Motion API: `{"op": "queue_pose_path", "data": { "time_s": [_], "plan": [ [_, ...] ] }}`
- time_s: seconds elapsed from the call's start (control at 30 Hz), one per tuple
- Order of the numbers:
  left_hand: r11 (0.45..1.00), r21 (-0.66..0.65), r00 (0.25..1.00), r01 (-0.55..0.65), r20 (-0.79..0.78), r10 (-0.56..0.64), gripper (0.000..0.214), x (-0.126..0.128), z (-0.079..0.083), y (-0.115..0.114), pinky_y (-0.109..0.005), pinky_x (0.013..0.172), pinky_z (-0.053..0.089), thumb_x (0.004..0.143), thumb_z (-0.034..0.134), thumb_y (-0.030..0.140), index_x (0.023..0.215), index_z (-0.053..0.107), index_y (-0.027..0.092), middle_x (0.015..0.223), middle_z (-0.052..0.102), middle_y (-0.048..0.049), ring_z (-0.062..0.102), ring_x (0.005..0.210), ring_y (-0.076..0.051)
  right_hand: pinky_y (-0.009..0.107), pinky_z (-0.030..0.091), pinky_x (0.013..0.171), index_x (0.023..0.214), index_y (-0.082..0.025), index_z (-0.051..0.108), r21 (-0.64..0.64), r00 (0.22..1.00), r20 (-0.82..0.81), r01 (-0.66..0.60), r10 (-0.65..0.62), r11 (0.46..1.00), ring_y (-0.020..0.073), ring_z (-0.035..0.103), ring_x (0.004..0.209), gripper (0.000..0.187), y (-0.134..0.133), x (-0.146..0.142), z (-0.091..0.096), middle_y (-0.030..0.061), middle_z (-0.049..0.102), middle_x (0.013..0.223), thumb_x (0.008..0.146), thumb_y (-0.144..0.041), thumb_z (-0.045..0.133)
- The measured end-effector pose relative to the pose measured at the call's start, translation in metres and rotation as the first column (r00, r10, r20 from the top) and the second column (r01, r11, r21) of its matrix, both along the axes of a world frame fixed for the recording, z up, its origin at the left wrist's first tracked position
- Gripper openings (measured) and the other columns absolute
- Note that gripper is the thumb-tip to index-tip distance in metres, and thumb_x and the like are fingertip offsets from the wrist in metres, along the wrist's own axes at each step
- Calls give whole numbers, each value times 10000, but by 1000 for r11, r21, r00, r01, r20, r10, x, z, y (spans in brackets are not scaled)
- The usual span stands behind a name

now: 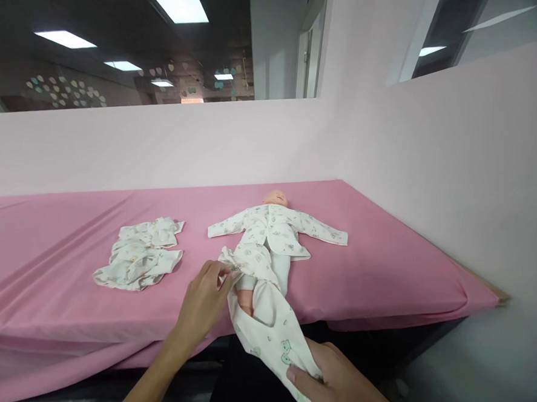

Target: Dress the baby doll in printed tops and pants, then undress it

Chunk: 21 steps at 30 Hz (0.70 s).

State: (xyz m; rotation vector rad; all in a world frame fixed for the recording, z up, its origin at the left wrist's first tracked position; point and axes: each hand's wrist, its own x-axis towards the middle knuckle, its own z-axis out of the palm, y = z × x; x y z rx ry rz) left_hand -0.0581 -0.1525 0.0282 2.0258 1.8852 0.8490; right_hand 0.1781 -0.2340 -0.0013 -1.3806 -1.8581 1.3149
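Note:
A baby doll (276, 197) lies on its back, wearing a white long-sleeved jacket (276, 229) with a small print and its sleeves spread wide. White baby trousers (274, 322) with green bear prints trail from the doll's hips over the table's front edge. One bare leg of the doll (245, 299) shows at the trousers' opening. My left hand (206, 294) pinches the trousers' gathered edge beside the doll's hip. Lower right, my right hand (330, 377) grips the trouser leg, thumb on top of the cloth.
A pink sheet (374, 262) covers the table under the doll. To the left lie crumpled white printed baby clothes (142, 254). A pale wall (162, 158) with a window (123, 40) stands behind, and another wall (479, 177) borders the right side.

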Motion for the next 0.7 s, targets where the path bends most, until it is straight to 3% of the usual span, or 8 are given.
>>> {"op": "queue_pose_path", "data": {
  "time_s": [0.1,0.2,0.47,0.7],
  "plan": [
    [987,-162,999,2,35,4,387,-4,-5,-3,-299,653,401,911,402,534,767,562,213,801,644,-12,581,750,-194,249,418,692,892,-185,679,-7,999,27,17,-17,1000,193,570,792,262,-2,1,1,19,656,794,850,-378,506],
    [971,-238,999,30,49,-19,379,-7,-15,-1,-297,656,382,893,423,542,791,578,212,810,669,-15,588,759,-203,256,424,706,906,-184,685,-15,998,48,47,-46,999,206,575,826,278,-2,0,2,30,668,834,848,-386,504],
    [968,-228,987,109,142,-77,371,-2,-23,3,-288,643,369,899,394,513,749,532,203,766,660,-19,576,719,-199,272,425,739,905,-186,688,-36,995,26,99,-98,994,221,566,855,304,-3,-3,-5,34,651,791,841,-429,516],
    [970,-216,983,112,166,-77,289,-9,-28,0,-293,681,390,920,383,454,857,535,216,835,658,-12,586,777,-199,254,390,639,830,-181,671,-50,997,-39,64,-66,997,173,519,705,300,0,0,-8,7,608,701,831,-452,542]
  ]
}}
